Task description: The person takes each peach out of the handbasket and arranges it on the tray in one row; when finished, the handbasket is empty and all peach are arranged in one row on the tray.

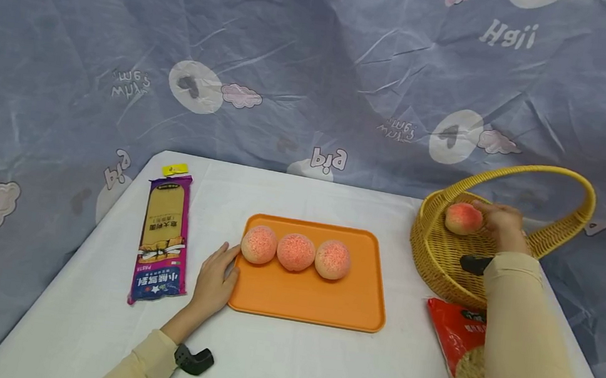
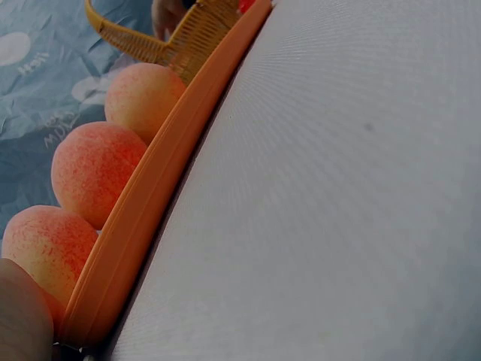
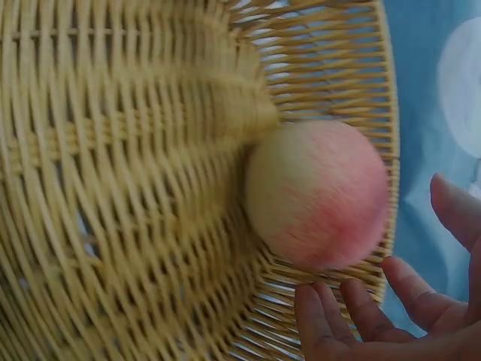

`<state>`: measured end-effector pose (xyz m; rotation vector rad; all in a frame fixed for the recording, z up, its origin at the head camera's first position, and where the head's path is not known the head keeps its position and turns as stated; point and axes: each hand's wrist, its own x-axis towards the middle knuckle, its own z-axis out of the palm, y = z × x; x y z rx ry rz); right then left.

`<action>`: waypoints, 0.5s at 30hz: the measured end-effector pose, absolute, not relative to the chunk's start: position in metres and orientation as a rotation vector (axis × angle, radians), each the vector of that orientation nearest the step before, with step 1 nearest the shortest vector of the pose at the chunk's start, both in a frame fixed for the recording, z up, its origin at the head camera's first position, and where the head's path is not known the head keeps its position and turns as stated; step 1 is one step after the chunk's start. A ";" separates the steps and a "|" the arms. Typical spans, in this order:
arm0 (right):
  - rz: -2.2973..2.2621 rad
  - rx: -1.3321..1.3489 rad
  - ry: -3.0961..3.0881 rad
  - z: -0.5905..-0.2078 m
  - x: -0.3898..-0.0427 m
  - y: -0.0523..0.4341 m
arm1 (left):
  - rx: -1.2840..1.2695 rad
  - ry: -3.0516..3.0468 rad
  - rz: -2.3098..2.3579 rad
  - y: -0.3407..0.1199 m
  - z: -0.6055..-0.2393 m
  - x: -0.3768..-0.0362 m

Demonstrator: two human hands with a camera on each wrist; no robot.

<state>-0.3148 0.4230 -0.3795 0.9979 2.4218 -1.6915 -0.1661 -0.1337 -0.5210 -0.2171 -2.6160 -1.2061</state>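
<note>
While right hand (image 1: 500, 224) fingers spread beside fuzzy peach (image 1: 462, 219) | woven basket (image 1: 442, 256) | left hand (image 1: 217, 279) flat against smooth orange tray (image 1: 312, 297)

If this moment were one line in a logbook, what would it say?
right hand: open beside peach in basket | left hand: flat on table, touching tray edge | tray: three peaches

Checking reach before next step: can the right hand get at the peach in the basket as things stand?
Probably yes. The right hand is already inside the basket, under its handle, with open fingers right beside the peach. Nothing lies between them.
</note>
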 end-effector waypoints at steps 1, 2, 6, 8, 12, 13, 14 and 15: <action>-1.681 0.989 2.407 -0.383 -0.316 0.422 | -0.216 -2.618 -1.207 -0.134 -0.521 -0.166; -1.674 0.972 2.390 -0.385 -0.318 0.422 | -0.215 -2.619 -1.210 -0.133 -0.521 -0.166; -1.561 0.871 2.401 -0.397 -0.321 0.420 | -0.216 -2.615 -1.207 -0.133 -0.520 -0.166; -1.509 0.840 2.405 -0.403 -0.322 0.420 | -0.220 -2.613 -1.198 -0.134 -0.520 -0.166; -1.548 0.848 2.338 -0.412 -0.324 0.416 | -0.224 -2.612 -1.190 -0.134 -0.521 -0.166; -1.576 0.860 2.324 -0.414 -0.325 0.415 | -0.222 -2.612 -1.194 -0.134 -0.522 -0.166; -1.599 0.871 2.311 -0.416 -0.326 0.414 | -0.221 -2.613 -1.194 -0.134 -0.522 -0.166; -1.625 0.884 2.303 -0.417 -0.327 0.413 | -0.216 -2.615 -1.204 -0.134 -0.522 -0.166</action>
